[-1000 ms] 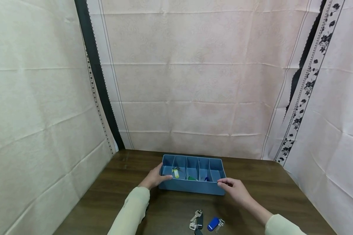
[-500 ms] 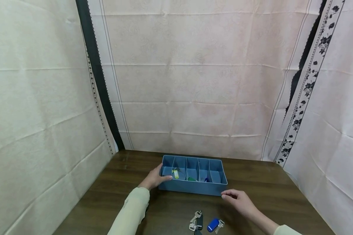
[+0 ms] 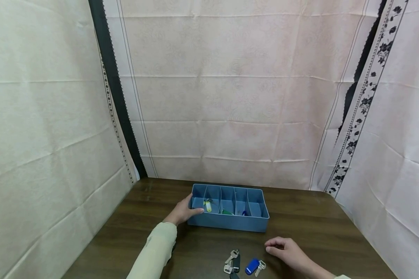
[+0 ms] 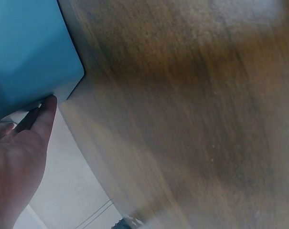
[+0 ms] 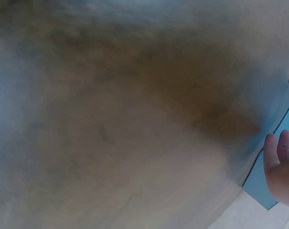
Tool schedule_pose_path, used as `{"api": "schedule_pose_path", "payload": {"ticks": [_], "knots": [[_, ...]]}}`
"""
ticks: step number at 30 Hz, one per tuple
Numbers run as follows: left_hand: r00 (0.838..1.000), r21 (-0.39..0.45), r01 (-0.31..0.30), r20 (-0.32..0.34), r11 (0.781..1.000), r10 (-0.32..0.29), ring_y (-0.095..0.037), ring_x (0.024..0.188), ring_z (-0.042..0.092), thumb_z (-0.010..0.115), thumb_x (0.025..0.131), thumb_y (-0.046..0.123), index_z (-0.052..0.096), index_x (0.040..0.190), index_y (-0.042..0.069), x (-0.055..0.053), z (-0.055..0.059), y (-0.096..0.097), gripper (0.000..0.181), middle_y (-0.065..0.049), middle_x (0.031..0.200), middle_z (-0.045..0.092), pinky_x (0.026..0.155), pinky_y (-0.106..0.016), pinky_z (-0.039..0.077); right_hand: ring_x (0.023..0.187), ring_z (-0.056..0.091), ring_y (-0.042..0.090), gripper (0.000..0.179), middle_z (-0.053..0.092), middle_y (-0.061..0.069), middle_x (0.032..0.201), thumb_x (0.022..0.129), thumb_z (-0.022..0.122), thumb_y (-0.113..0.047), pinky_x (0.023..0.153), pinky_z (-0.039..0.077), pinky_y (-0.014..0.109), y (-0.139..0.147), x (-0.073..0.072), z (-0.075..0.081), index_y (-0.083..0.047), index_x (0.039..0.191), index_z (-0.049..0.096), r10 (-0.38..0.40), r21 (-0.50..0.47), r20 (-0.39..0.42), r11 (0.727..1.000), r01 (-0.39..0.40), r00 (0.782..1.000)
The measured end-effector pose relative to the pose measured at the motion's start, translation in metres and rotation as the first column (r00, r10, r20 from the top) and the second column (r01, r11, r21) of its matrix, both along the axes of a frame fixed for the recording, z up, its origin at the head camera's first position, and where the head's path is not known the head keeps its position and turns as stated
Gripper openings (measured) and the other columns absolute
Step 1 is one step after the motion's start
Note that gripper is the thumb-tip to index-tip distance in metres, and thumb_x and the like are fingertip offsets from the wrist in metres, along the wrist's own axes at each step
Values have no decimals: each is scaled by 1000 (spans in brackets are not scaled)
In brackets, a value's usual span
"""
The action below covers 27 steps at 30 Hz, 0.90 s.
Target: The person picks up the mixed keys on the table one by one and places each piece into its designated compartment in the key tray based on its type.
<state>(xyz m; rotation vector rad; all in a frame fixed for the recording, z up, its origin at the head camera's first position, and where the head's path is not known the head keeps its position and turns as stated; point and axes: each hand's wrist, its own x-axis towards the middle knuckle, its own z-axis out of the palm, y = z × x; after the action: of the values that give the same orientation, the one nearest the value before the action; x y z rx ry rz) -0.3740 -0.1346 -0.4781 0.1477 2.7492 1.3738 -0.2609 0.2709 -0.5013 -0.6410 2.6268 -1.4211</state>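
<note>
A blue box with several compartments (image 3: pixel 227 223) stands on the table. My left hand (image 3: pixel 182 212) holds its left end, thumb over the front rim and fingers along the side wall. In the left wrist view the fingers of that hand (image 4: pixel 20 155) lie against the end of the box (image 4: pixel 34 52). My right hand (image 3: pixel 289 254) hovers near the table, front right of the box, fingers loosely bent and nothing between them. Left of it lies a blue key fob with keys (image 3: pixel 253 266). A bunch of keys with dark fobs (image 3: pixel 233 262) lies farther left.
Inside the box are a yellow-green key tag (image 3: pixel 208 205), a green piece (image 3: pixel 227 212) and a dark blue piece (image 3: pixel 244 213), in separate compartments. The brown wooden table (image 3: pixel 321 217) ends at light cloth hangings (image 3: pixel 230 100) behind and on both sides.
My right hand has moved from the box's front right corner down toward the table's near side, closer to the blue key fob. The left hand and box stay nearly in place.
</note>
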Motion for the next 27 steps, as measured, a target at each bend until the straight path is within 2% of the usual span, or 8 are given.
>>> {"api": "schedule_pose_path", "payload": {"ticks": [9, 16, 21, 27], "knots": [[1000, 3, -5, 5, 1000, 5, -44, 142, 31, 76, 84, 50, 21, 158, 7, 1, 0, 1, 102, -23, 157, 30, 110, -62, 30, 97, 59, 2, 22, 68, 9, 108, 95, 68, -21, 80, 49, 22, 2, 3, -7, -3, 108, 72, 70, -3, 29, 998, -70, 997], [1000, 2, -10, 12, 1000, 10, -45, 142, 30, 75, 84, 51, 21, 158, 7, 1, 1, 1, 102, -23, 158, 29, 109, -63, 30, 95, 60, 4, 17, 68, 7, 107, 94, 69, -19, 78, 51, 23, 1, 2, -16, -6, 104, 73, 141, -4, 11, 990, -141, 990], [1000, -4, -11, 9, 1000, 12, -45, 141, 30, 76, 84, 51, 21, 158, 7, 1, 1, 0, 102, -24, 157, 29, 109, -63, 31, 97, 60, 4, 15, 69, 3, 106, 92, 71, -20, 80, 50, 24, -1, 3, -22, -9, 102, 74, 150, 31, -10, 988, -149, 989], [1000, -26, 13, -11, 1000, -13, -45, 142, 30, 75, 85, 50, 22, 157, 4, 1, 2, 0, 101, -25, 157, 29, 110, -61, 30, 100, 61, 8, 12, 68, 2, 109, 90, 74, -24, 82, 50, 25, -3, 4, -25, -16, 99, 75, 121, 89, 14, 989, -122, 993]]}}
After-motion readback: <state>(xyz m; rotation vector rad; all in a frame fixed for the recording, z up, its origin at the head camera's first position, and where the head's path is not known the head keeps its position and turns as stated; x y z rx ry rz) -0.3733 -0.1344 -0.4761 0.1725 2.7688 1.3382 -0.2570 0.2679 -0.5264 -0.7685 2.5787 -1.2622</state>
